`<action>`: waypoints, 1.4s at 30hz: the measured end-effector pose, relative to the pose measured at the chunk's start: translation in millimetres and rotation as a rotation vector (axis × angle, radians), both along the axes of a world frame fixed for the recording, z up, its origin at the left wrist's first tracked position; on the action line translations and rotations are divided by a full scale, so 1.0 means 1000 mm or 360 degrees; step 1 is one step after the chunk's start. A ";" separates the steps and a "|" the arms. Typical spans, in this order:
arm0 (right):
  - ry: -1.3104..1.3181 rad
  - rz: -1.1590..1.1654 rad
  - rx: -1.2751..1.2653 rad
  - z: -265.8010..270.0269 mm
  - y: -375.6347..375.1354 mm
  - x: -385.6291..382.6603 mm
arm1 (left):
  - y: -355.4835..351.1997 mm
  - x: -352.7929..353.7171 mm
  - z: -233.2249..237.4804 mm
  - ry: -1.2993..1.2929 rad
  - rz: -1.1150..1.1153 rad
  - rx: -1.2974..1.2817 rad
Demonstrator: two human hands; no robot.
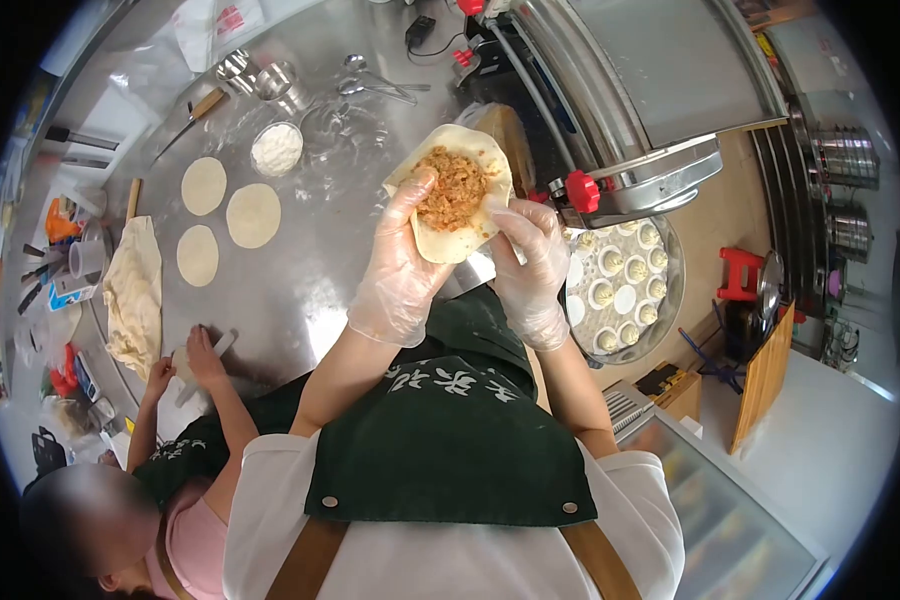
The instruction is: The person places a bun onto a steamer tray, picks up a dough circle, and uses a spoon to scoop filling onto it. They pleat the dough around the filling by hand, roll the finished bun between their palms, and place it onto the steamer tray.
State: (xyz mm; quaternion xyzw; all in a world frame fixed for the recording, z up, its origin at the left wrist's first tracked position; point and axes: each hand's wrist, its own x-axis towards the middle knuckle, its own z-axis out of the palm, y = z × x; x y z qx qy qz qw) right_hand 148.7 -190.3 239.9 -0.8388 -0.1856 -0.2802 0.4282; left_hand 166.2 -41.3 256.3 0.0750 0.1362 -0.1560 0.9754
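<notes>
A round dough wrapper with a mound of reddish-brown filling is held up in front of my chest. My left hand, in a clear plastic glove, supports it from below, its thumb pressed on the filling's left side. The gloved fingers of my right hand pinch the wrapper's right edge. Three flat dough rounds, one of them here, lie on the steel table to the left, near a bowl of flour.
A co-worker handles a rolling pin at lower left, beside a large dough piece. A machine with red knobs stands at upper right, above a round tray of filled buns. Spoons and a knife lie farther back.
</notes>
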 end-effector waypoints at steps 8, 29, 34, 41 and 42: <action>0.0045 -0.0136 0.0125 0.009 0.010 -0.003 | -0.003 -0.008 0.001 0.0017 -0.0039 0.0196; 0.0406 -0.0184 0.0141 0.035 0.010 -0.017 | 0.001 -0.014 0.007 -0.0165 -0.0116 0.0475; 0.0392 -0.0135 0.0162 0.039 0.013 -0.020 | 0.004 -0.016 0.004 -0.0113 -0.0183 0.0541; 0.0534 -0.0099 -0.0002 0.047 0.003 -0.016 | 0.010 -0.017 0.013 -0.0187 -0.0224 0.0587; 0.0533 -0.0093 0.0006 0.048 0.004 -0.015 | 0.010 -0.017 0.012 -0.0191 -0.0239 0.0581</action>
